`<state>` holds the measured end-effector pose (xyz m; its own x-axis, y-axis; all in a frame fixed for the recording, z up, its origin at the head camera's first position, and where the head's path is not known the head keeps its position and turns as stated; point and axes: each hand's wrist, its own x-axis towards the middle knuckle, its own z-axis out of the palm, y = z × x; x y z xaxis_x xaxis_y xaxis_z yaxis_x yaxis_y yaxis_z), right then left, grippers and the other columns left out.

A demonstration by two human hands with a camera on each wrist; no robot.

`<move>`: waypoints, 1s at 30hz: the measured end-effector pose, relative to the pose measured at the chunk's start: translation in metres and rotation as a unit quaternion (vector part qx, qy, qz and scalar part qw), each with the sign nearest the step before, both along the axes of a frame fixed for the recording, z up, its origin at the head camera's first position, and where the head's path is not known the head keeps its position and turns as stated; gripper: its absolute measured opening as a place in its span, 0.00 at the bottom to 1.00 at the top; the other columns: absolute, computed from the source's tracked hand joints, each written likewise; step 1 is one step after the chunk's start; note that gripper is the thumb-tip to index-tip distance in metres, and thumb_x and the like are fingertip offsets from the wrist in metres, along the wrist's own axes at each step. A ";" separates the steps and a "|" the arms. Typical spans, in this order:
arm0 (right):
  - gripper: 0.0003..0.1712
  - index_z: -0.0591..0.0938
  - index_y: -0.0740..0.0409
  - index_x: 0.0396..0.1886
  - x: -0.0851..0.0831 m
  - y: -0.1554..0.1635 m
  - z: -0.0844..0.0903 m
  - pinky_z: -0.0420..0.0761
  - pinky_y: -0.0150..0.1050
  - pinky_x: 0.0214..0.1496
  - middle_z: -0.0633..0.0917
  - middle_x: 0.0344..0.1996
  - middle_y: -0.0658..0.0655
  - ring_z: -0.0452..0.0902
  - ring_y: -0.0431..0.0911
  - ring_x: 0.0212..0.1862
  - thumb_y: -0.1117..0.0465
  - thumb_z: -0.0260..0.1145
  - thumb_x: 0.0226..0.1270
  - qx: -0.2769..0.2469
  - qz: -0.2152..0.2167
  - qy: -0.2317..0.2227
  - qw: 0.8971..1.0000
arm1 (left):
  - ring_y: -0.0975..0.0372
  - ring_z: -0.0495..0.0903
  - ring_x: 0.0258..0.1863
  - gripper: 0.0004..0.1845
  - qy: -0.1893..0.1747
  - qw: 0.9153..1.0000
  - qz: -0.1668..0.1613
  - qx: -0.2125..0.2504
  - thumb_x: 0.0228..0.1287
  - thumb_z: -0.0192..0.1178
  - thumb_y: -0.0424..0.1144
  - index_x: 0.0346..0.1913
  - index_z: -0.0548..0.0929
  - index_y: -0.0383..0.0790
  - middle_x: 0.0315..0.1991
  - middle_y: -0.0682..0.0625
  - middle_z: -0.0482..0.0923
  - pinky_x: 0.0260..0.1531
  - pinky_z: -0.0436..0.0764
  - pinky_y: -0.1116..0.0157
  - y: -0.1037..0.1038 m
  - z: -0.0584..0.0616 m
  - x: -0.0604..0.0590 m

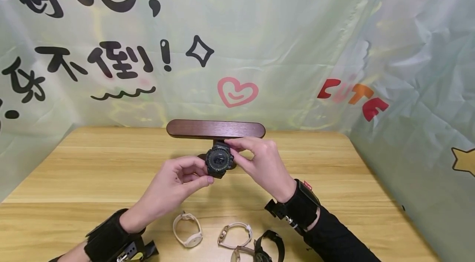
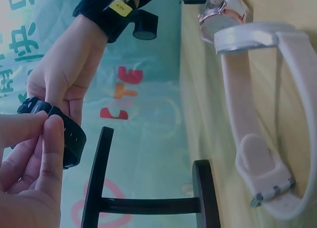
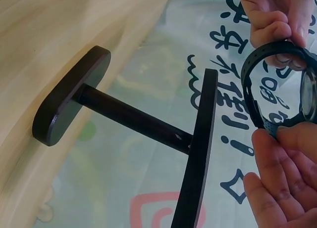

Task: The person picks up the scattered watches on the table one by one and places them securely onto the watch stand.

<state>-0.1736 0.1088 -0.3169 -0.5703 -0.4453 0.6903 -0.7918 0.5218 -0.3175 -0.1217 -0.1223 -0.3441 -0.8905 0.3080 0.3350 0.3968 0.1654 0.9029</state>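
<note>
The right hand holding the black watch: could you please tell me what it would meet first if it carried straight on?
Probably the dark wooden T-shaped stand, just beyond the right hand and black digital watch; depth is unclear.

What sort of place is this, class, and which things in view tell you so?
Probably a staged tabletop set, not a shop: a wooden table hemmed in by printed cloth backdrops, with a T-shaped display stand and loose watches.

The worktop point(image 1: 92, 171) is pale, matt wood grain. The T-shaped watch stand point(image 1: 215, 129) is dark, smooth, slightly glossy wood. The black watch point(image 1: 218, 162) has a matt perforated rubbery strap.
</note>
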 end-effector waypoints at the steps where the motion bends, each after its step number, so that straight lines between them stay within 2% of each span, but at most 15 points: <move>1: 0.12 0.89 0.54 0.49 0.000 0.000 0.001 0.86 0.32 0.40 0.91 0.41 0.50 0.87 0.39 0.45 0.61 0.71 0.66 0.001 0.001 -0.001 1.000 | 0.59 0.87 0.35 0.06 0.004 1.000 0.004 0.001 0.60 0.72 0.35 0.39 0.86 0.44 0.38 0.46 0.86 0.38 0.89 0.63 -0.001 0.001 0.000; 5: 0.12 0.89 0.55 0.49 -0.003 0.002 0.003 0.86 0.32 0.41 0.91 0.40 0.50 0.87 0.39 0.44 0.60 0.71 0.67 0.001 0.006 -0.004 1.000 | 0.59 0.88 0.35 0.07 0.014 1.000 0.024 0.001 0.60 0.72 0.34 0.39 0.86 0.45 0.38 0.48 0.85 0.39 0.89 0.63 -0.007 0.004 -0.001; 9: 0.12 0.88 0.56 0.48 -0.008 0.008 0.006 0.86 0.35 0.46 0.90 0.38 0.50 0.86 0.39 0.41 0.60 0.72 0.66 0.008 -0.007 -0.003 1.000 | 0.58 0.89 0.36 0.06 0.023 0.999 0.041 0.003 0.60 0.71 0.33 0.39 0.85 0.43 0.37 0.47 0.85 0.39 0.89 0.63 -0.014 0.009 -0.004; 16: 0.17 0.87 0.56 0.52 -0.017 0.021 0.009 0.86 0.41 0.47 0.87 0.43 0.53 0.85 0.43 0.44 0.60 0.73 0.64 0.017 -0.042 -0.028 0.999 | 0.61 0.89 0.35 0.06 0.057 0.995 0.080 -0.005 0.60 0.70 0.30 0.38 0.84 0.40 0.35 0.46 0.85 0.39 0.89 0.64 -0.029 0.019 -0.010; 22: 0.20 0.86 0.57 0.54 -0.029 0.032 0.009 0.83 0.41 0.51 0.84 0.47 0.54 0.82 0.45 0.46 0.57 0.74 0.63 0.030 -0.080 -0.042 0.995 | 0.64 0.88 0.32 0.05 0.095 0.988 0.121 -0.023 0.60 0.70 0.29 0.37 0.85 0.38 0.34 0.46 0.87 0.36 0.88 0.66 -0.044 0.026 -0.017; 30: 0.25 0.84 0.57 0.57 -0.038 0.042 0.007 0.80 0.44 0.52 0.82 0.51 0.54 0.77 0.49 0.54 0.56 0.76 0.61 0.067 -0.112 -0.057 0.990 | 0.65 0.88 0.30 0.04 0.120 0.974 0.183 -0.065 0.61 0.70 0.30 0.38 0.85 0.36 0.35 0.45 0.89 0.32 0.87 0.71 -0.066 0.029 -0.029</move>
